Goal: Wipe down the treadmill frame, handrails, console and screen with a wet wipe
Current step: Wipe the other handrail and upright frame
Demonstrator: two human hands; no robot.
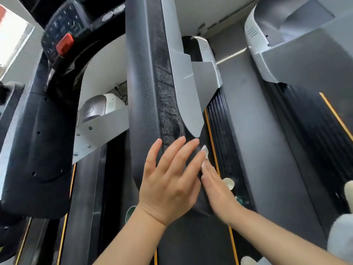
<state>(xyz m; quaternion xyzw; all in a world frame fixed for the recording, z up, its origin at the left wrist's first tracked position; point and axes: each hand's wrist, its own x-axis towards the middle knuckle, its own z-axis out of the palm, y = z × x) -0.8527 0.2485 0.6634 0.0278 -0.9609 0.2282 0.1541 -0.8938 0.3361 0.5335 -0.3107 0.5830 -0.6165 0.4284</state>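
1. The left hand lies flat against the black textured upright of the treadmill frame, fingers straight and slightly spread, holding nothing.
2. The right hand reaches along the right edge of the same upright, seen edge-on with its fingers extended and close together.
3. A white wet wipe shows at the right hand's fingertips, pressed between them and the side of the upright; most of the wipe is hidden, so how it is pinched cannot be told.
4. The two hands sit just beside each other, the left on the front face, the right on the side.
5. A grey panel runs down the upright and ends in a rounded tip just above the left fingertips.
6. A dull, streaky band marks the black surface above the left hand.
7. The console, with its keypad and a red stop button, is at upper left, well apart from both hands.
8. A paper cup lies on the ribbed side rail just beside the right hand.
9. A second treadmill stands to the right.
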